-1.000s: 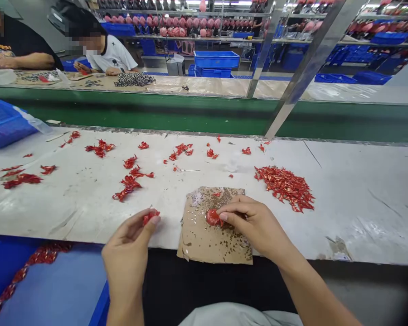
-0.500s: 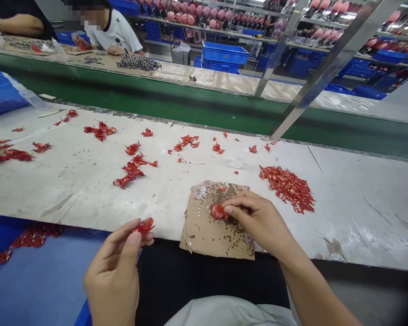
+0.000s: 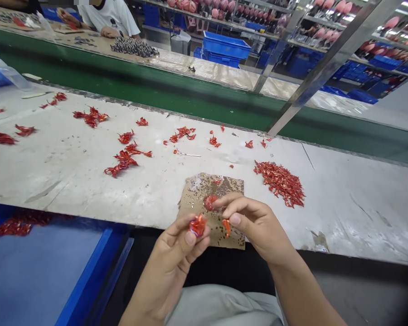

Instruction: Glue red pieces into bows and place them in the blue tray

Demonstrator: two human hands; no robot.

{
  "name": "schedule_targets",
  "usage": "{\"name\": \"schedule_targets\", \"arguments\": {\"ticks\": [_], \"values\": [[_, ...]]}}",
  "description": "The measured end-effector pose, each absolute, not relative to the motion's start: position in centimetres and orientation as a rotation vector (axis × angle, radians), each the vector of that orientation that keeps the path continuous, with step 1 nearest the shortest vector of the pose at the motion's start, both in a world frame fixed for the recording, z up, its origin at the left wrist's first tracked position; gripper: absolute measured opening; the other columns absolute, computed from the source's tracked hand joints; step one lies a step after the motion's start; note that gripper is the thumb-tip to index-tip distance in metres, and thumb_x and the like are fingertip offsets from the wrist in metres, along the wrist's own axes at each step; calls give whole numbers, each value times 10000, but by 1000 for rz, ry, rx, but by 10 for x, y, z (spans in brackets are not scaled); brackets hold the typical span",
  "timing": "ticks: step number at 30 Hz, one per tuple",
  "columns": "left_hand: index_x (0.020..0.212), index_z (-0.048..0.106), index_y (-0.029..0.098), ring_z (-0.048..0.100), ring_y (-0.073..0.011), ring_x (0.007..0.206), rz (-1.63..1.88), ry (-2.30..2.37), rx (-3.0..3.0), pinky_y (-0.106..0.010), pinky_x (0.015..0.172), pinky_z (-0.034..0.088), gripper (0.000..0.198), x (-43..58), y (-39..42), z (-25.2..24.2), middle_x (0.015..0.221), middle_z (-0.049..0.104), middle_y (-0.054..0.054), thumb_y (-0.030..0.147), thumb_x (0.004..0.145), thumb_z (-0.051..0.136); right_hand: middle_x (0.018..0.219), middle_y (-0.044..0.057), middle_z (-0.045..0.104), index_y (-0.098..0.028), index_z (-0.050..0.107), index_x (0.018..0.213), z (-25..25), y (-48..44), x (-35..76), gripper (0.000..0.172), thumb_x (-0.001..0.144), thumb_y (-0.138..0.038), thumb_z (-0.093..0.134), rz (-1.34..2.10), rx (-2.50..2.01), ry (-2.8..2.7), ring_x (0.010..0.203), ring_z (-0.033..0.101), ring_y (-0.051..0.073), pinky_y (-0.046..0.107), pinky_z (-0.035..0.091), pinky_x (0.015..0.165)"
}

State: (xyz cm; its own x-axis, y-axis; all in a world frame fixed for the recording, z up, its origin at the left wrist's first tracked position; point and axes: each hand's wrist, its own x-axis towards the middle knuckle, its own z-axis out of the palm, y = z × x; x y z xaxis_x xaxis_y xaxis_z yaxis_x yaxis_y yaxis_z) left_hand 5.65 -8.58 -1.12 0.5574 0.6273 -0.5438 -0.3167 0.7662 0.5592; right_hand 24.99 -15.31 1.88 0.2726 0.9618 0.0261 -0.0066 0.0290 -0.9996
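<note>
My left hand point(image 3: 180, 246) pinches a shiny red, pointed, flower-like piece point(image 3: 197, 225) with a bit of blue and white at its base. Close on its right, my right hand point(image 3: 251, 222) holds a small orange-red piece point(image 3: 226, 227) between thumb and finger, pointing down. Both hands are over the near part of a speckled cardboard sheet point(image 3: 187, 208). On that sheet, just beyond my right fingertips, sits a round red blob point(image 3: 210, 202). A small red scrap point(image 3: 216, 181) lies farther back on the cardboard.
A heap of small red pieces point(image 3: 280, 181) lies right of the cardboard. Red clusters point(image 3: 124, 160) are scattered to the left on the white table point(image 3: 71, 181). A blue bin point(image 3: 88, 271) stands lower left. Across the green divider point(image 3: 156, 97) a person point(image 3: 105, 18) works.
My right hand has come off the red blob and moved nearer, a small piece now in its fingers. My left hand has moved right, bringing its red piece beside it.
</note>
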Motion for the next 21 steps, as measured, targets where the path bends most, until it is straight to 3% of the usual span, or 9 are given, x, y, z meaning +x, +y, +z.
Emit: {"name": "schedule_targets", "arguments": {"ticks": [6, 15, 21], "values": [[1066, 763, 213, 773, -180, 805, 444, 679, 323, -198, 716, 642, 480, 68, -94, -10, 881, 791, -44, 340, 645, 955, 1142, 46, 723, -272, 782, 927, 26, -158, 239, 46, 927, -280, 737, 1099, -1191, -1052, 1084, 682, 193, 323, 582, 926], [1089, 778, 169, 761, -136, 790, 424, 615, 319, -194, 743, 635, 425, 64, -100, -9, 929, 799, -50, 289, 707, 920, 1081, 43, 686, -258, 798, 978, 20, -162, 238, 123, 911, -168, 748, 997, -1191, -1214, 1046, 658, 155, 277, 544, 924], [991, 808, 205, 762, -137, 792, 410, 566, 322, -207, 761, 632, 276, 65, -106, -11, 865, 797, -32, 268, 738, 898, 1060, 31, 667, -258, 801, 972, 19, -164, 238, 115, 908, -174, 756, 976, -1199, -1254, 1015, 648, 139, 266, 530, 917]]}}
